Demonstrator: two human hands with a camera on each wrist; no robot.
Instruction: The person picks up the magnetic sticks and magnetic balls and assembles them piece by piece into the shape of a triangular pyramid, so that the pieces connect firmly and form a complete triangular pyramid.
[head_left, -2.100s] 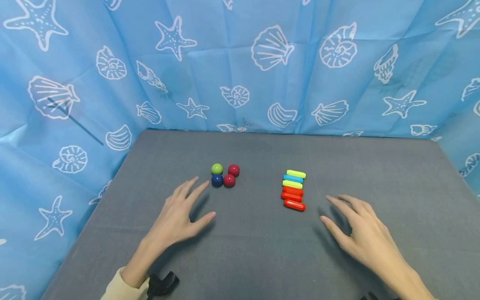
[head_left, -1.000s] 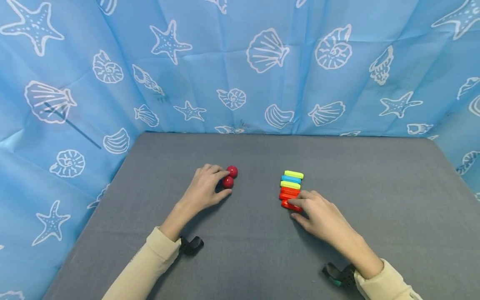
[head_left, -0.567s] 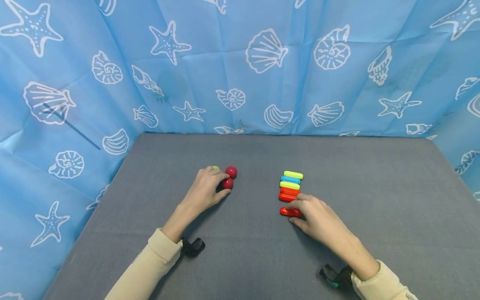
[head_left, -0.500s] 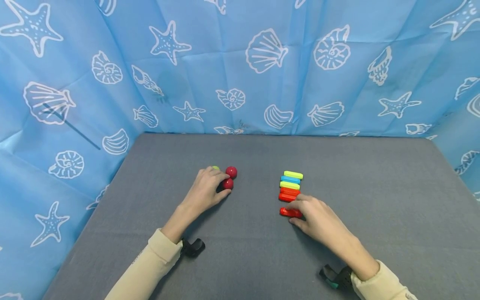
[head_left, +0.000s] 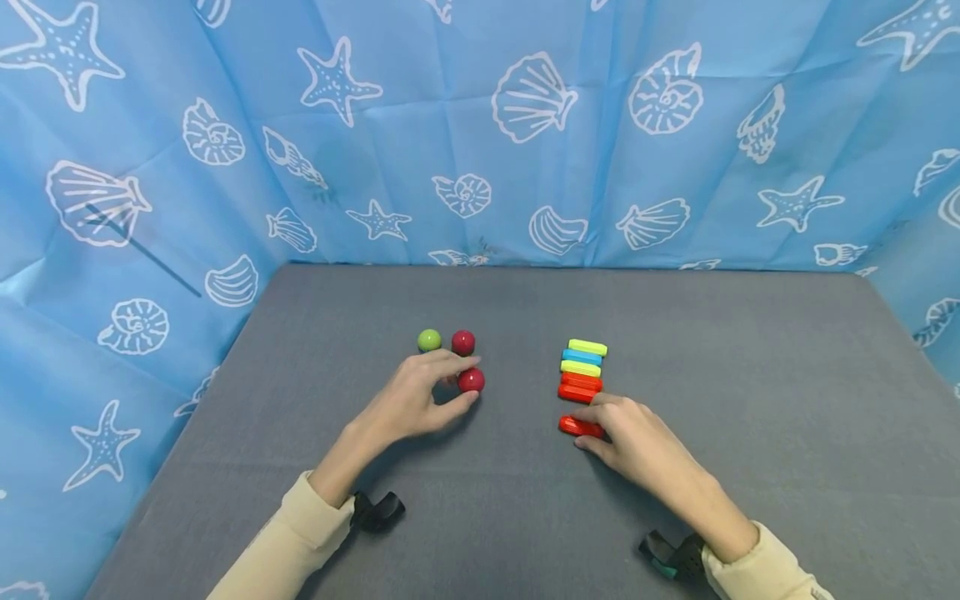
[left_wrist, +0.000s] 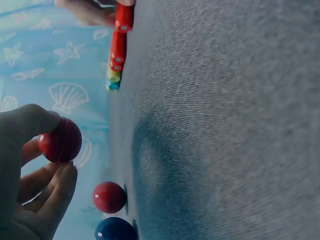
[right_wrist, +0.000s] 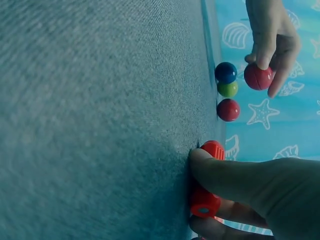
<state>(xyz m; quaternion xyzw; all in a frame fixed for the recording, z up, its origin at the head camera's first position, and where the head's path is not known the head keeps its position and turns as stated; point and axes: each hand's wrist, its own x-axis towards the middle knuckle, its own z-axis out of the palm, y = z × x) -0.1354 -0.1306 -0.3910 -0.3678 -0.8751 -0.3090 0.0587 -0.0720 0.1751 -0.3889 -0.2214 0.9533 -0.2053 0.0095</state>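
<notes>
My left hand [head_left: 408, 402] pinches a glossy red ball [head_left: 472, 381] between thumb and fingers. The right wrist view shows this held ball [right_wrist: 258, 76] raised off the cloth. A second red ball [head_left: 463, 342] and a green ball [head_left: 429, 340] rest just beyond the hand. The blue ball [left_wrist: 115, 229] appears in the wrist views but is hidden by the left hand in the head view. My right hand [head_left: 637, 437] grips a short red capsule-shaped stick [head_left: 577, 426] with a ribbed end, low over the cloth. It sits apart from a row of similar sticks.
The row runs away from me: two red sticks [head_left: 580, 387], then a yellow [head_left: 581, 367], a blue [head_left: 581, 357] and another yellow stick [head_left: 587, 347]. Grey cloth [head_left: 510, 517] covers the table. A blue seashell-print curtain [head_left: 450, 133] hangs along the back and sides.
Both hands came inward from the sides. The left hand took hold of a red ball and lifted it from the group. The right hand drew the nearest red stick toward me, away from the row.
</notes>
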